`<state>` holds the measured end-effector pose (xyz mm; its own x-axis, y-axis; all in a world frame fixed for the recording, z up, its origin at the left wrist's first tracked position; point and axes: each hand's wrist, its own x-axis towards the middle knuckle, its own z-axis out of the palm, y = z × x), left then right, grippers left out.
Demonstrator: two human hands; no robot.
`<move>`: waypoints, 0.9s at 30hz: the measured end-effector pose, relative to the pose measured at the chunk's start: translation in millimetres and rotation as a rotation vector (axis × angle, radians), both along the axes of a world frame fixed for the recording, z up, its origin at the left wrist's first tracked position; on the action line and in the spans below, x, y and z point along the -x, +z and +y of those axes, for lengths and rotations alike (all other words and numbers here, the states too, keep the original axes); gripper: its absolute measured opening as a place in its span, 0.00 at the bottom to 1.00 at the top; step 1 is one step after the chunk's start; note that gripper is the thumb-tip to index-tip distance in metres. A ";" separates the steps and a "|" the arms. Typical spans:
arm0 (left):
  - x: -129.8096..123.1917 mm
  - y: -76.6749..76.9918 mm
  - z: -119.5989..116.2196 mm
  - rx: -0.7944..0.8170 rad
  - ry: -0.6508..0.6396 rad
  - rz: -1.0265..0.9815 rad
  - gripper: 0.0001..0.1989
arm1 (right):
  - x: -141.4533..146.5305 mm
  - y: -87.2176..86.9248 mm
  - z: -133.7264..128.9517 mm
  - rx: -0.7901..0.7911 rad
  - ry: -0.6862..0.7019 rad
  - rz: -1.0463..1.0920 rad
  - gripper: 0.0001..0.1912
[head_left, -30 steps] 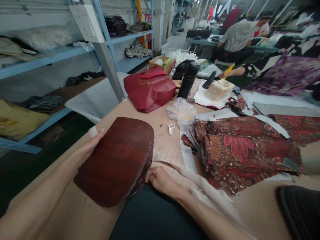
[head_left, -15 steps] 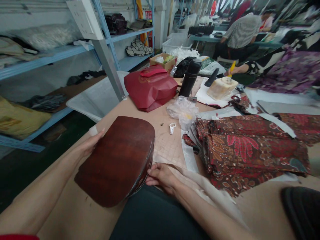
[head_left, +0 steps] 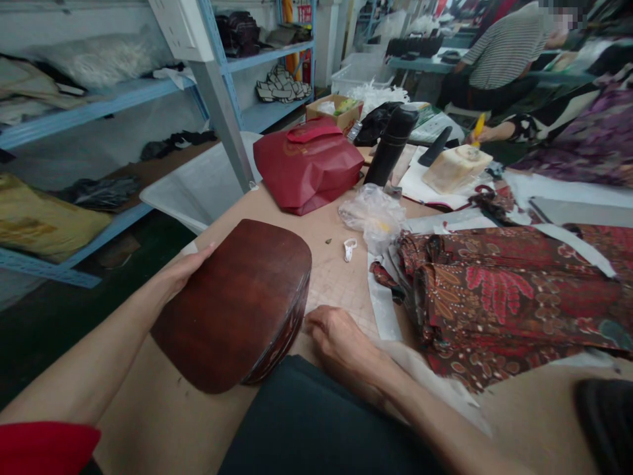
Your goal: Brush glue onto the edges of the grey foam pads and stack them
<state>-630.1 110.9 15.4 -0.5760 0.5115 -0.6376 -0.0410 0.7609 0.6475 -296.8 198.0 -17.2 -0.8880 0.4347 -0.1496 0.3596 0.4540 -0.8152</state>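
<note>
A stack of brown, glossy leather-like panels (head_left: pixel 237 297), rounded at the right end, lies on the table in front of me. Along its far left edge rests my left hand (head_left: pixel 185 267), fingers stretched out against the side. Just off the stack's right edge is my right hand (head_left: pixel 339 336), its fingers curled together; whatever they may pinch is hidden. A dark green-black sheet (head_left: pixel 306 422) lies nearest me, partly under my right forearm. Pale cloth (head_left: pixel 435 379) shows beside that forearm.
Patterned brown-red fabric (head_left: pixel 499 297) is piled on the right. Farther back stand a red bag (head_left: pixel 306 165), a black thermos (head_left: pixel 390 148) and a plastic bag (head_left: pixel 373 214). A white bin (head_left: pixel 182 191) and blue shelves (head_left: pixel 123 99) are at left. A co-worker's hand (head_left: pixel 487 134) holds something yellow.
My right hand has drawn slightly away from the stack's right edge, and its fingers are more curled. The left hand stays at the stack. The view has shifted a little.
</note>
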 end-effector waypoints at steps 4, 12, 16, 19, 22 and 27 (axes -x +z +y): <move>7.7 -7.5 -4.4 -0.010 0.039 -0.152 0.35 | 7.4 -17.4 9.9 -0.106 0.145 0.114 0.14; -6.5 -1.1 -4.9 -0.042 -0.001 -0.247 0.33 | -3.4 -35.2 14.9 -0.227 0.272 0.168 0.21; -19.1 3.6 -4.7 -0.038 -0.047 -0.242 0.34 | -6.9 -35.3 13.0 -0.268 0.281 0.173 0.22; -28.7 6.0 -3.6 -0.007 -0.076 -0.175 0.33 | -7.7 -34.4 11.3 -0.263 0.261 0.148 0.22; -35.2 7.8 -2.7 0.039 -0.076 -0.065 0.33 | -6.7 -29.9 11.3 -0.132 0.189 0.169 0.24; -37.1 6.7 -6.1 0.073 -0.060 0.017 0.36 | -2.0 -26.3 16.6 0.141 -0.026 0.210 0.17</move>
